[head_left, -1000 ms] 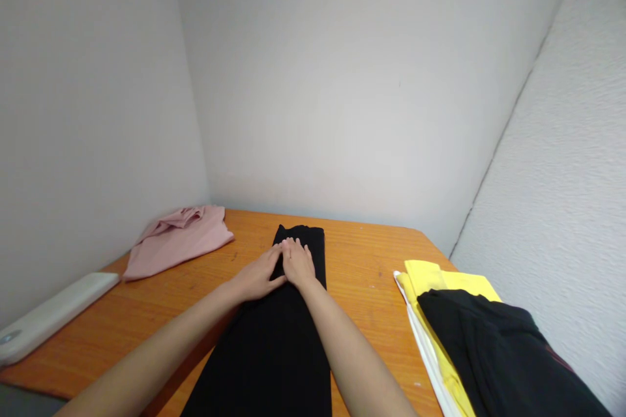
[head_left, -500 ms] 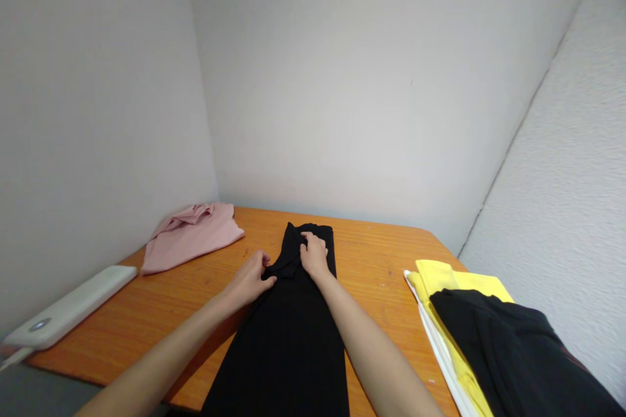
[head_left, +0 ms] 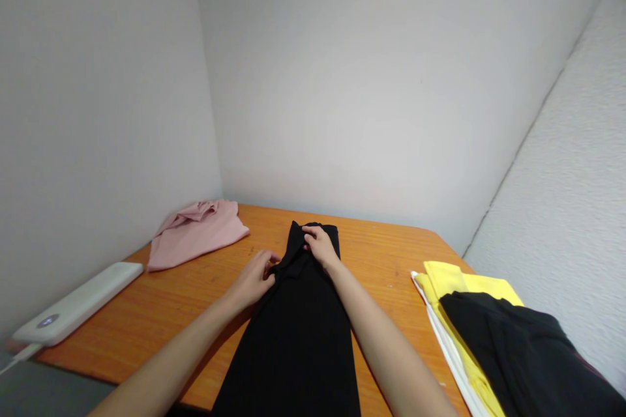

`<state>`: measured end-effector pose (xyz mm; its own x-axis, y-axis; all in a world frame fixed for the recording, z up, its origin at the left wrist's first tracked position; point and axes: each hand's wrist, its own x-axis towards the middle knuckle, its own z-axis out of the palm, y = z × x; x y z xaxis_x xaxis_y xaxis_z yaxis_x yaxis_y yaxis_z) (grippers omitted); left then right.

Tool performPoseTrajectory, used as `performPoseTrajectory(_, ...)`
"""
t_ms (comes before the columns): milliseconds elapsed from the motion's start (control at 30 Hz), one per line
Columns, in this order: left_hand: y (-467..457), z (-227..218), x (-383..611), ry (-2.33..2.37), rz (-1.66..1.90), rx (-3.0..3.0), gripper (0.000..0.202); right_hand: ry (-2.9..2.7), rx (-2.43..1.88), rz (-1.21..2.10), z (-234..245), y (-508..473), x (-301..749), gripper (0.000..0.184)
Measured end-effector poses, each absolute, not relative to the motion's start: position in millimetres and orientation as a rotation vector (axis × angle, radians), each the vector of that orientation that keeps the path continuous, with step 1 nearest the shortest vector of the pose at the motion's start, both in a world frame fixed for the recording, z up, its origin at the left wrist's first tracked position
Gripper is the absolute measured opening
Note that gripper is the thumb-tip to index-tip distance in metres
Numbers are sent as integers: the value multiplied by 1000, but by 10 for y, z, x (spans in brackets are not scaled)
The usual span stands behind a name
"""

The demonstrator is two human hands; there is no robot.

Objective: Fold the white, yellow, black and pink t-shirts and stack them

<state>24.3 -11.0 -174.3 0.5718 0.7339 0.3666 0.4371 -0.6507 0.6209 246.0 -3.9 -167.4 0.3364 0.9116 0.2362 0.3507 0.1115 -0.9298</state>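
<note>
A long black garment (head_left: 298,339) lies lengthwise on the wooden table, narrow at its far end and reaching past the near edge; its exact kind does not show. My left hand (head_left: 257,277) pinches its left edge, thumb and fingers closed on the cloth. Near the far end, my right hand (head_left: 320,246) has thumb and forefinger closed on a loose fold of the same fabric. The layers under the fingers are hard to make out, black on black.
A crumpled pink garment (head_left: 198,234) lies at the back left of the table (head_left: 381,273). In front of it is a white device (head_left: 81,303) with a cable. On the right, a yellow garment (head_left: 445,270) and white cloth lie under another black garment (head_left: 528,352). Walls border the table.
My right hand has moved slightly toward the far end, and the fold there lies differently. My left hand keeps to the left edge. The whole view has shifted a little.
</note>
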Motion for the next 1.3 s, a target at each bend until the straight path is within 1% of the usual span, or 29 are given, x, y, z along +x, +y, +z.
performPoseTrajectory(67,-64,-1748,252,973,869,2340,13,-1159,-1392,707,-1697,-4,2424,37)
performPoseTrajectory(167,8,-1773,292,1059,940,2305,24,-1102,-1307,784,-1693,29,2377,40)
performPoseTrajectory(267,20,-1775,343,1077,994,2304,28,-1088,-1277,787,-1653,41,2369,42)
performPoseTrajectory(367,-56,-1726,379,1030,1015,2367,26,-1089,-1323,703,-1633,32,2414,41)
performPoseTrajectory(467,-174,-1650,384,919,995,2456,20,-1102,-1437,557,-1665,2,2499,35)
performPoseTrajectory(533,-241,-1614,373,812,926,2539,12,-1127,-1531,463,-1702,-35,2555,32)
performPoseTrajectory(600,-281,-1603,360,737,831,2624,12,-1177,-1608,382,-1727,-83,2587,31)
performPoseTrajectory(733,-293,-1627,357,691,733,2717,22,-1362,-1657,220,-1703,-175,2549,36)
performPoseTrajectory(833,-267,-1632,345,636,729,2755,27,-1803,-1720,97,-1696,-216,2476,42)
performPoseTrajectory(900,-233,-1627,308,604,704,2767,30,-2039,-1841,59,-1735,-236,2453,51)
performPoseTrajectory(967,-183,-1624,247,569,669,2766,34,-2102,-1964,86,-1796,-253,2466,59)
performPoseTrajectory(1067,-105,-1630,156,476,634,2777,37,-2138,-2017,114,-1871,-269,2521,63)
performPoseTrajectory(1200,-82,-1615,125,413,570,2895,33,-2160,-2011,90,-1888,-270,2554,64)
performPoseTrajectory(1300,-124,-1583,151,444,504,2976,33,-2161,-1995,36,-1839,-294,2521,62)
